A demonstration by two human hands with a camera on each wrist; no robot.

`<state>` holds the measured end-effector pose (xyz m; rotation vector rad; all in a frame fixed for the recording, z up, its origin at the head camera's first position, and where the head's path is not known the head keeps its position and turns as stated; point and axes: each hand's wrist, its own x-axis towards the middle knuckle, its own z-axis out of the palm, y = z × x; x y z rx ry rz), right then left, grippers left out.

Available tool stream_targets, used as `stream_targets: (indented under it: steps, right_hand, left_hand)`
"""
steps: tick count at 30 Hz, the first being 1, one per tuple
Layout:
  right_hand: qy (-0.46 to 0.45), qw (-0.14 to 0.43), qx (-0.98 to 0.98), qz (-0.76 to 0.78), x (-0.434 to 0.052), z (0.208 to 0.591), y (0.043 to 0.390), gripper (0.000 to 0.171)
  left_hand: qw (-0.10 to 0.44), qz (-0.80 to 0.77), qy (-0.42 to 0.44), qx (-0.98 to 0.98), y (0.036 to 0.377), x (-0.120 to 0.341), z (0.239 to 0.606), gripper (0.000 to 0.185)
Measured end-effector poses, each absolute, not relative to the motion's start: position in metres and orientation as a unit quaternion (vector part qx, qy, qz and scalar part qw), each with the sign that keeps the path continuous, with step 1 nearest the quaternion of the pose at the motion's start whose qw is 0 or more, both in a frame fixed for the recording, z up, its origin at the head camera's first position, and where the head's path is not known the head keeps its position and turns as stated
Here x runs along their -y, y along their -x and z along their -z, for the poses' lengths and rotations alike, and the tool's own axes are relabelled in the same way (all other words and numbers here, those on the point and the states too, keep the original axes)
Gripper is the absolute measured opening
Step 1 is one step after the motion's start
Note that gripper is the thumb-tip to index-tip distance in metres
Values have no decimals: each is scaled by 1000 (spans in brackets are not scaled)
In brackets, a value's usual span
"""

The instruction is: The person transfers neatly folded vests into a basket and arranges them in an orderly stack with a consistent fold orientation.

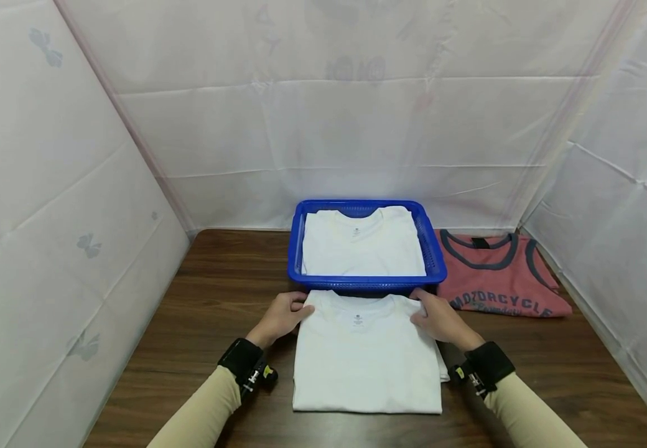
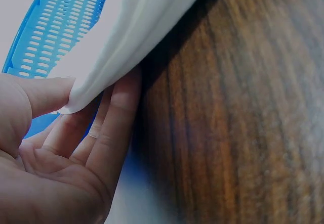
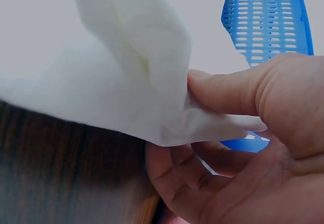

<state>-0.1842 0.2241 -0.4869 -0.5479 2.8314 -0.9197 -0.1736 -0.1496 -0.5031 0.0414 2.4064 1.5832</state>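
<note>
A folded white T-shirt [image 1: 365, 367] lies in front of me, its neckline toward the blue basket [image 1: 367, 280]. My left hand [image 1: 282, 316] pinches its far left corner, thumb on top and fingers underneath, as the left wrist view shows. At the far right corner, my right hand [image 1: 441, 318] pinches the cloth the same way; in the right wrist view the layers bunch between thumb and fingers. Inside the basket rests another folded white T-shirt [image 1: 364, 249], its neckline at the back.
A folded red T-shirt [image 1: 497, 280] with dark trim and lettering lies right of the basket. Everything stands on a dark wooden table [image 1: 189, 348]. White sheeting [image 1: 323, 137] hangs behind the table and along both sides.
</note>
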Motion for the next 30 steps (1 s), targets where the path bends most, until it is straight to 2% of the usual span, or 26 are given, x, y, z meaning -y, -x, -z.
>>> stream_targets:
  steps: [10, 20, 30]
  right_hand:
    - [191, 50, -929, 313, -224, 481, 181, 25]
    - [199, 12, -920, 337, -232, 477, 171, 25]
    - [220, -29, -906, 360, -238, 462, 162, 30]
  left_hand:
    - [130, -550, -26, -825, 173, 155, 505, 32]
    - [154, -580, -91, -795, 167, 163, 500, 27]
    - [153, -590, -109, -785, 161, 170, 487, 29]
